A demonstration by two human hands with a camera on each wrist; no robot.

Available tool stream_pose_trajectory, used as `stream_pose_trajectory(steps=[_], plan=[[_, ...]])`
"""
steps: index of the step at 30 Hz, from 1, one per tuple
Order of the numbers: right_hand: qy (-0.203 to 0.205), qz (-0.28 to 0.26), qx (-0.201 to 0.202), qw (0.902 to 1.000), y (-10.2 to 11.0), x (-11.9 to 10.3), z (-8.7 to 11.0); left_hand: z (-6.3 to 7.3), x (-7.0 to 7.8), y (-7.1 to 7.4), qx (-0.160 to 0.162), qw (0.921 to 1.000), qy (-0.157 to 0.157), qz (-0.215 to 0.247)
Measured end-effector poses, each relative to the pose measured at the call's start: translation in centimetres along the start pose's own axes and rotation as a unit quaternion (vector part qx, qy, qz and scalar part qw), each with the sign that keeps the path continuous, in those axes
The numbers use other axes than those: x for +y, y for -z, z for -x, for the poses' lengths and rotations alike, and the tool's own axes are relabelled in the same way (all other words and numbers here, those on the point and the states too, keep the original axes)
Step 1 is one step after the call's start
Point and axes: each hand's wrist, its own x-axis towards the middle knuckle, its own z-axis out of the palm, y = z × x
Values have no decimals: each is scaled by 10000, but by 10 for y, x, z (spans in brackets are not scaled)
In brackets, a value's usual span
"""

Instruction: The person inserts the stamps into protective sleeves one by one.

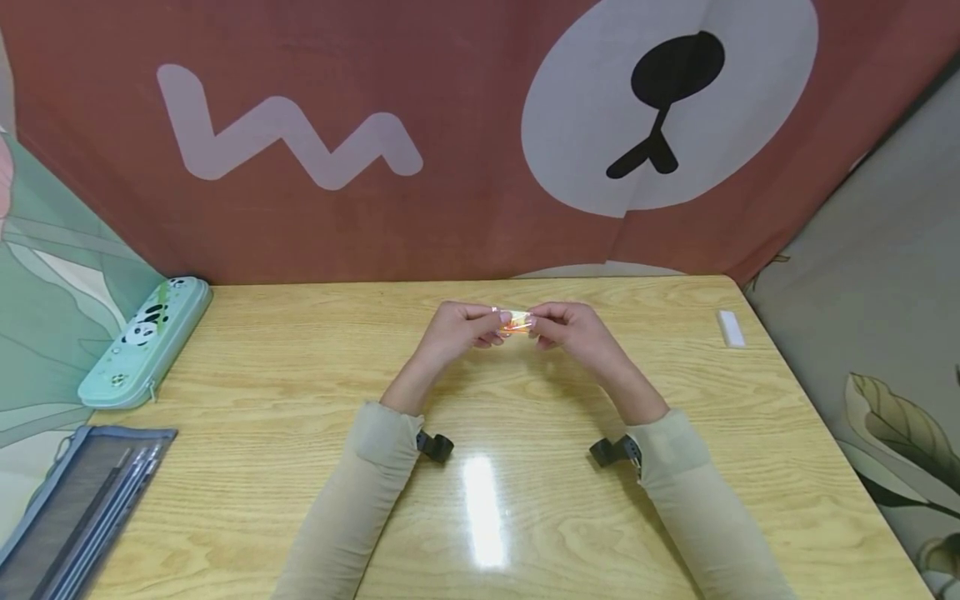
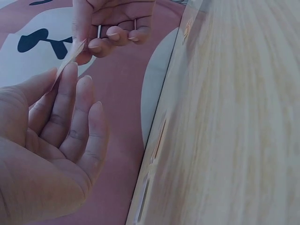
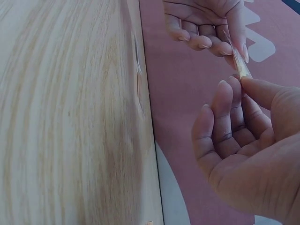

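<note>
Stretched between both hands over the far part of the table is a small, flat, shiny yellow-and-orange wrapper (image 1: pixel 517 322). My left hand (image 1: pixel 463 327) pinches one end of it between thumb and index finger. The opposite end is pinched by my right hand (image 1: pixel 572 328) in the same manner. The left wrist view shows the wrapper (image 2: pixel 67 64) nearly edge-on, a thin pale strip, with the other fingers loosely bent. From the right wrist it also looks thin (image 3: pixel 240 63). Whether anything lies inside it I cannot tell.
A mint panda pencil case (image 1: pixel 153 346) lies at the table's left edge, with a mesh zip pouch (image 1: pixel 90 508) holding several pencils nearer me. Near the right edge lies a small white block (image 1: pixel 731 329). A brown-red cloth (image 1: pixel 337 225) hangs behind the wooden table (image 1: pixel 540 517).
</note>
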Motion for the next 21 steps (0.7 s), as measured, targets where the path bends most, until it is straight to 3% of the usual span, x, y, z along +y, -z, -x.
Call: stream_pose_trajectory(steps=[21], plan=[[-8,157,68,9999,-2,-2,1,1,0,0,-24,10000,88,-9]])
